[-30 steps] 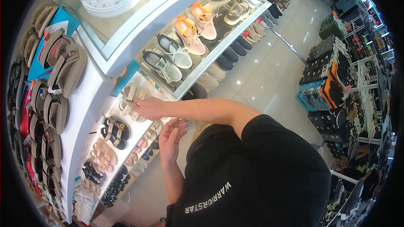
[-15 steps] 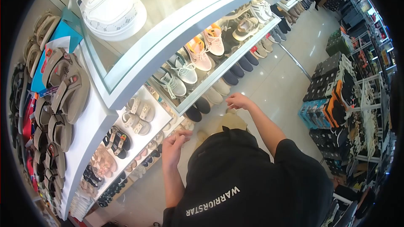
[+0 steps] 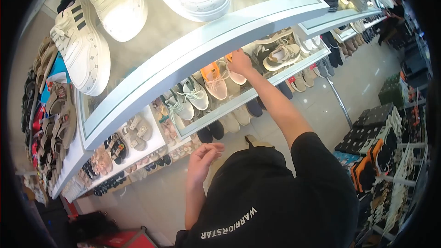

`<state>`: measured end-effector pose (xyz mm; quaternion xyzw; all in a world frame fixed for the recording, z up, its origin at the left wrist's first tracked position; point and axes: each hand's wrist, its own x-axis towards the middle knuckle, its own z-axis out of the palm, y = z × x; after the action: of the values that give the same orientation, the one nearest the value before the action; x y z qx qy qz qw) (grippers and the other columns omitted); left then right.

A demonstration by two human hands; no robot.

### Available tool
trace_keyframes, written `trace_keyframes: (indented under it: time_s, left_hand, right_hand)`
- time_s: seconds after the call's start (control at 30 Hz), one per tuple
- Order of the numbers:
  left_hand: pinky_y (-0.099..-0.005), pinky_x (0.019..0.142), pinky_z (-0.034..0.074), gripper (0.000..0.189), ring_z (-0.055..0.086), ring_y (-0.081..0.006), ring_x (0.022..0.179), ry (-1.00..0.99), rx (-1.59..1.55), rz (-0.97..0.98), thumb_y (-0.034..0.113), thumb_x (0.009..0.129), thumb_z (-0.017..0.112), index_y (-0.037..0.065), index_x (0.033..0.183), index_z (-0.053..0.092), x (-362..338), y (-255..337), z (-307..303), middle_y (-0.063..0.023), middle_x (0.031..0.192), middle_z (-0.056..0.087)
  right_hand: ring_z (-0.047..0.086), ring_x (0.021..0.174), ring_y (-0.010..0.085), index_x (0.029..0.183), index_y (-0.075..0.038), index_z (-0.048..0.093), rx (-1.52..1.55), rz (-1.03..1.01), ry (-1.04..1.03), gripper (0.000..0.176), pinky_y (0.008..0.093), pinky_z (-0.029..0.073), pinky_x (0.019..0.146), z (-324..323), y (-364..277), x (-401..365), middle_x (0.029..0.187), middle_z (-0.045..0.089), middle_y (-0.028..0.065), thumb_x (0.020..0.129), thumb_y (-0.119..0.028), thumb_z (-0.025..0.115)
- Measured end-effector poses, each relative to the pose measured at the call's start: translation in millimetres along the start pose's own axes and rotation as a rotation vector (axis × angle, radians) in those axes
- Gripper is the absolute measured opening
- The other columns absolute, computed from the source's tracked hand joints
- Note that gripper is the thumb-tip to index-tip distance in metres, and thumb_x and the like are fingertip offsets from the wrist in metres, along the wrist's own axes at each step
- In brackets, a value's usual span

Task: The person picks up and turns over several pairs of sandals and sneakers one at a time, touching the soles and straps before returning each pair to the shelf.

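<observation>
My right hand reaches onto the glass shelf, closed over the top of a pink sneaker with an orange lining. My fingertips are partly hidden by the shoe and the shelf above. Beside it stands the matching pink sneaker, also orange inside. A pair of pale mint sneakers is to its left, and a beige sneaker to its right. Near my body, my left hand hangs in the air, fingers loosely bent and holding nothing.
An upper glass shelf with large white sneakers juts over the lower one. Sandals hang at far left. Stacked shoe boxes stand on the right, and a metal rail crosses the tiled floor.
My right hand has moved from above the floor up to the shelf and onto a pink sneaker. The view has shifted; my left hand still hangs near my body.
</observation>
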<state>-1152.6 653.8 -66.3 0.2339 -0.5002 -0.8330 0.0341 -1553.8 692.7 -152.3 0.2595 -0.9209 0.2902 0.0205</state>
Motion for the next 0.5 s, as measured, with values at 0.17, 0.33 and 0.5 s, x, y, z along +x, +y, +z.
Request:
trace_keyframes:
  time_s: [0.17,0.33,0.5]
  left_hand:
    - [-0.0386,0.093,0.052,0.016,0.064,-0.0265,0.110,0.123,-0.022,0.063,0.007,0.097,0.054,-0.002,0.108,0.061,-24,-19,35,-0.0204,0.120,0.064]
    - [-0.0388,0.093,0.051,0.017,0.064,-0.0279,0.111,0.338,-0.169,0.023,0.007,0.097,0.054,-0.002,0.110,0.060,-59,-47,42,-0.0205,0.120,0.064]
    - [-0.0383,0.094,0.051,0.020,0.064,-0.0274,0.111,0.400,-0.175,-0.024,0.007,0.098,0.053,-0.003,0.113,0.059,-60,-47,58,-0.0204,0.120,0.064]
  right_hand:
    - [0.066,0.102,0.0329,0.113,-0.004,0.062,-0.168,-0.077,-0.430,0.046,0.0439,0.054,0.086,36,37,53,0.106,0.068,0.0179,0.075,-0.025,0.075]
    - [0.066,0.101,0.0326,0.116,-0.009,0.064,-0.079,-0.233,-0.335,0.047,0.0425,0.054,0.086,45,54,58,0.108,0.069,0.0143,0.074,-0.028,0.075]
    - [0.067,0.097,0.0340,0.106,-0.007,0.067,-0.059,-0.136,-0.238,0.038,0.0441,0.054,0.082,26,66,54,0.104,0.070,0.0151,0.075,-0.028,0.072]
